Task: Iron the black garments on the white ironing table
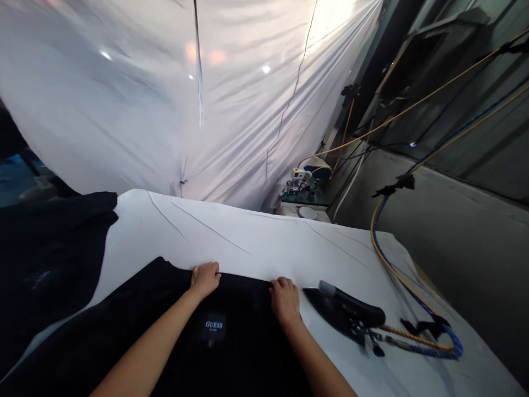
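Observation:
A black garment with a small white "GUESS" print lies spread over the white-covered table. My left hand grips its far edge, fingers curled over the cloth. At the far right corner of the same edge, my right hand is closed on the fabric. Just right of that hand a black steam iron rests on the white cover, its hose trailing to the right. The near part of the garment runs out of view.
Another dark garment lies at the left. Blue and yellow hoses loop down on the right by a grey wall. A white sheet hangs behind the table. Beyond the far edge stands a sewing machine.

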A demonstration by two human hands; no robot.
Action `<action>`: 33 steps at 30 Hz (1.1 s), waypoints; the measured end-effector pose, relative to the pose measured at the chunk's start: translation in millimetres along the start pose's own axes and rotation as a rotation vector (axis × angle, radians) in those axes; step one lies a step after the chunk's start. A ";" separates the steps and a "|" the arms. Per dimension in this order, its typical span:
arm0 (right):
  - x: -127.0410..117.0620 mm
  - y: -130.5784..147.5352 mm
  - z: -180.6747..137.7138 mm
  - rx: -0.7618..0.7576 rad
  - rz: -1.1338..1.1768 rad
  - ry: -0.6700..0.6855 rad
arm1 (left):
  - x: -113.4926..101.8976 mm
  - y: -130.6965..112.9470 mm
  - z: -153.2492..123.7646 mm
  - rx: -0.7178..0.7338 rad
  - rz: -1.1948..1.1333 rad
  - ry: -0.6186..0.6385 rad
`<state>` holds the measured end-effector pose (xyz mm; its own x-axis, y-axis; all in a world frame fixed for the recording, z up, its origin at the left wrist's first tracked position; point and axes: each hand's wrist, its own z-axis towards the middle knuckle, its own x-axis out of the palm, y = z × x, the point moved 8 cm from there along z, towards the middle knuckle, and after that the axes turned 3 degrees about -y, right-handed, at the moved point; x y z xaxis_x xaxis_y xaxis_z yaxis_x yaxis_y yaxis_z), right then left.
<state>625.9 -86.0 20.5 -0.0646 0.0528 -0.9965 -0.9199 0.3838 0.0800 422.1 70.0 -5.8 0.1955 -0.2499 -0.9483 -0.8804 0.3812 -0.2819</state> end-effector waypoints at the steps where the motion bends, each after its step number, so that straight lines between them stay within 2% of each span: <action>1: 5.7 5.4 -4.8 -0.012 0.005 0.025 | -0.7 1.0 -1.2 -0.009 -0.007 -0.004; 3: 17.9 11.7 -14.9 -0.001 0.000 0.053 | -2.7 2.3 -4.1 -0.031 -0.009 -0.015; 5: 28.4 14.5 -23.3 0.011 -0.019 0.075 | -9.4 -2.1 -8.1 -0.032 0.034 -0.084; 8: 34.7 13.6 -28.7 0.022 -0.057 0.099 | -16.3 -31.1 -17.5 0.109 0.056 -0.172; 11: 35.1 10.4 -28.0 0.032 -0.068 0.123 | -2.0 -63.5 -29.0 0.201 -0.040 -0.046; 14: 37.4 7.9 -27.0 0.030 -0.067 0.138 | 13.8 -76.6 -41.6 0.121 -0.018 0.023; 18: 35.2 2.9 -27.1 0.034 -0.057 0.111 | 32.8 -77.1 -57.5 0.056 0.059 0.105; 21: 26.4 11.0 -27.4 -0.129 -0.053 0.068 | 41.3 -75.8 -62.6 0.059 0.080 0.192; 24: 26.3 17.2 -29.4 -0.252 -0.037 0.102 | 44.5 -76.7 -62.9 0.061 0.093 0.253; 29: 37.6 9.5 -28.6 -0.119 -0.070 0.166 | 53.5 -76.2 -62.1 0.087 0.034 0.295; 33: 31.8 13.8 -27.6 -0.068 -0.059 0.241 | 64.9 -72.3 -61.2 0.127 0.016 0.347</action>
<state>600.4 -104.4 -10.8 -0.0931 -0.1924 -0.9769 -0.9481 0.3166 0.0280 472.0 -28.2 -38.0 0.0050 -0.5220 -0.8530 -0.8172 0.4894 -0.3043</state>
